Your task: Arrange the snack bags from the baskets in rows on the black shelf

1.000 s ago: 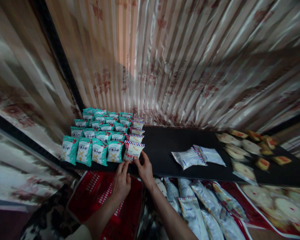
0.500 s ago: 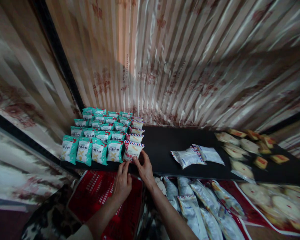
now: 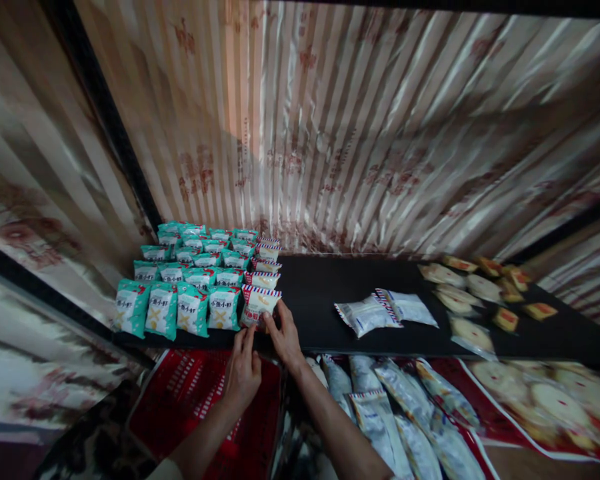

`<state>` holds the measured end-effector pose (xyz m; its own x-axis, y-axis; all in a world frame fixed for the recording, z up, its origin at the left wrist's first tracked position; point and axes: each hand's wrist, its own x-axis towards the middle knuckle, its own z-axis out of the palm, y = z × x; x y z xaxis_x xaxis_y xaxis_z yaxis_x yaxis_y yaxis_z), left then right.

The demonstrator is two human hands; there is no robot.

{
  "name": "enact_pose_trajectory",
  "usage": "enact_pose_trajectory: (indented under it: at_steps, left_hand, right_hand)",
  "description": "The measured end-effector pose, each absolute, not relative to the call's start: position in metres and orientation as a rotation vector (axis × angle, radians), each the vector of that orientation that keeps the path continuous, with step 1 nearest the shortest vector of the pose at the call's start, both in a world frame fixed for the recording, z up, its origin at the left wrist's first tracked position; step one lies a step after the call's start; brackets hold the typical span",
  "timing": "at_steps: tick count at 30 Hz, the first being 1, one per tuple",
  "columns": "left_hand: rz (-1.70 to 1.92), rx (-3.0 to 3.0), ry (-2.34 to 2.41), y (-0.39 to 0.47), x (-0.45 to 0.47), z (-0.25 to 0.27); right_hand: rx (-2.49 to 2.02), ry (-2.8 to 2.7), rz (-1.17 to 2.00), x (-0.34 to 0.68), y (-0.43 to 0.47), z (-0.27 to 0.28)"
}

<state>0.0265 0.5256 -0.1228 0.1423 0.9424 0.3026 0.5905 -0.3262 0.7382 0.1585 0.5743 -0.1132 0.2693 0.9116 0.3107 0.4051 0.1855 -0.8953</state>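
Teal-and-white packets [image 3: 224, 309] at the left end of the shelf [image 3: 310, 293] read "小鱼小虾"; the front striped-top packet's [image 3: 259, 302] red lettering is blurred.

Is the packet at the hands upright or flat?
Upright: the packet stands with its striped edge on top, printed front showing.

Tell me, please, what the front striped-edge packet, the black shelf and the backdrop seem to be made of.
Packet: probably printed plastic film, given its puffed body and flat seal. Shelf: perhaps coated metal or board, given its even dark face. Backdrop: likely glossy foil or plastic, given its bright creases.
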Motion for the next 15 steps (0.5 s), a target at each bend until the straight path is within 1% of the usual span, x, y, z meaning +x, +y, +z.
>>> enact_pose_trajectory:
  at_steps: [8,11,15]
  left_hand:
    - [1.018,1.957,1.458,0.530,0.028,-0.128]
    - [1.022,1.947,1.476,0.530,0.028,-0.130]
    - [1.003,1.930,1.484,0.530,0.028,-0.128]
  right_hand:
    - [-1.377,-1.419,0.655,0.159,0.579,-0.102]
    - [-1.336,-1.290,0.691,0.164,0.581,-0.106]
    - [-1.263,-1.106,0.835,0.168,0.598,-0.104]
